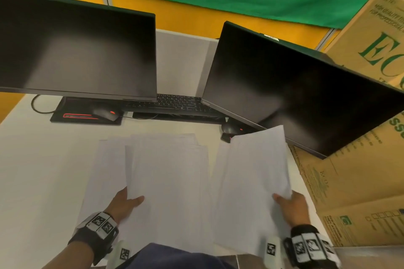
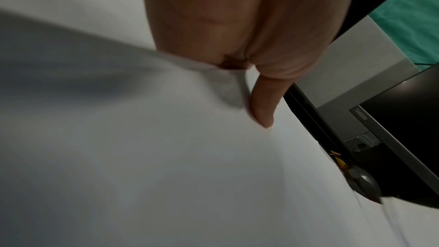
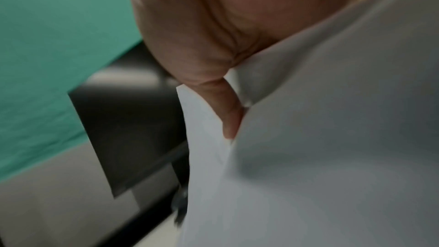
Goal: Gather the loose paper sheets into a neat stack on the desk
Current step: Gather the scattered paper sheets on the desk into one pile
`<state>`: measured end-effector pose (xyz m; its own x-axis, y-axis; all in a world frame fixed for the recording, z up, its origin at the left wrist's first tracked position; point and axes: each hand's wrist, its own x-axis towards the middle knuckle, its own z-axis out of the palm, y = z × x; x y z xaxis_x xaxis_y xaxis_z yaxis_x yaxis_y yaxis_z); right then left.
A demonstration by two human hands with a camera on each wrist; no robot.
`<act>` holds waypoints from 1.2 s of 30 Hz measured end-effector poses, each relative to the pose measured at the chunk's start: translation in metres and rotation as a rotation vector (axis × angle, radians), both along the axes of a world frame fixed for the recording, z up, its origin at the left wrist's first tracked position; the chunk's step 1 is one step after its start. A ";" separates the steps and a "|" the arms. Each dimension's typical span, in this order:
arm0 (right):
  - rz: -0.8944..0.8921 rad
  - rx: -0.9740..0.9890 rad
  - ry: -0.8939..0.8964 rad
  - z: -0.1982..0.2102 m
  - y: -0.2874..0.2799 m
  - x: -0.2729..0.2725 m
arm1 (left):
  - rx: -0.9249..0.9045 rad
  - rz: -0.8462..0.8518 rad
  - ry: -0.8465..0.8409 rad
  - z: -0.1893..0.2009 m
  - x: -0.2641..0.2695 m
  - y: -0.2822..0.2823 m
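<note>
Several white paper sheets lie overlapping on the white desk (image 1: 43, 159). My left hand (image 1: 126, 202) pinches the near left corner of the middle sheets (image 1: 170, 177), thumb on top; in the left wrist view the thumb (image 2: 263, 104) presses down on the paper (image 2: 166, 157). My right hand (image 1: 288, 201) pinches the near right corner of a raised bunch of sheets (image 1: 253, 172), lifted and tilted over the desk's right side. The right wrist view shows my thumb (image 3: 228, 112) clamped on the paper (image 3: 332, 138). More sheets (image 1: 100, 172) lie flat under the left bunch.
Two dark monitors (image 1: 76, 50) (image 1: 295, 94) stand behind the paper, with a keyboard (image 1: 175, 105), a mouse on a black pad (image 1: 105, 113) and a second mouse (image 1: 229, 130) beneath them. Cardboard boxes (image 1: 360, 181) crowd the right edge. My lap is at the near edge.
</note>
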<state>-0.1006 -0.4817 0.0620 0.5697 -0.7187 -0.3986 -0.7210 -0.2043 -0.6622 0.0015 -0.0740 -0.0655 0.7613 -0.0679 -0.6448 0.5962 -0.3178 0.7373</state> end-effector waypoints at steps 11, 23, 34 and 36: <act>0.112 0.540 -0.577 0.125 0.016 -0.023 | 0.036 -0.040 0.007 0.011 -0.003 -0.003; 0.135 0.712 -0.182 -0.007 0.095 0.059 | -0.002 -0.044 0.058 0.026 0.001 0.000; 0.503 0.130 0.302 -0.086 0.152 0.062 | -0.171 -0.001 0.033 0.026 -0.001 0.000; 0.510 0.012 0.379 -0.087 0.144 0.056 | -0.186 -0.041 0.028 0.030 -0.002 0.002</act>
